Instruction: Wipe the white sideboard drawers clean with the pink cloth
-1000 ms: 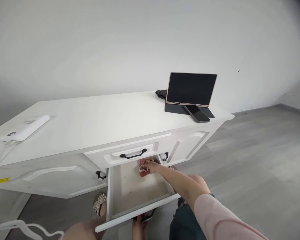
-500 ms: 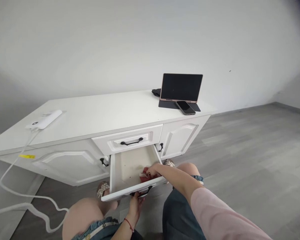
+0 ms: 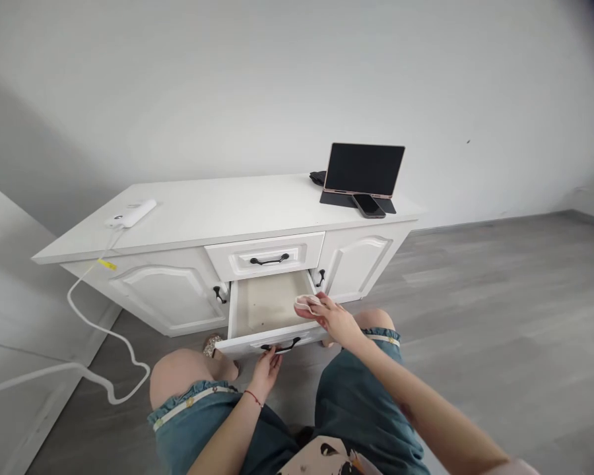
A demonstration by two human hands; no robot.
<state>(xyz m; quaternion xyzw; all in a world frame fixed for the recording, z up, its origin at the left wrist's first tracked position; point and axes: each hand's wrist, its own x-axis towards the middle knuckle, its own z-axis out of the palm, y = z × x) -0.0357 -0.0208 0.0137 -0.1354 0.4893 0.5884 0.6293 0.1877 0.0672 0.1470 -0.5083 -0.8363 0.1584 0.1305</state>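
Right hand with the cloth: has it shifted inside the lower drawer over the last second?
Yes. The right hand with the cloth came from the lower drawer's back, under the upper drawer, forward to its right wall.

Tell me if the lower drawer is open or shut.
Open. The lower drawer is pulled out under the shut upper drawer, its bare floor showing; the left hand is at its handle.

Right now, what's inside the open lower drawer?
The open lower drawer shows a bare, pale floor. The right hand holds a cloth at its right edge. The back part is hidden under the upper drawer.
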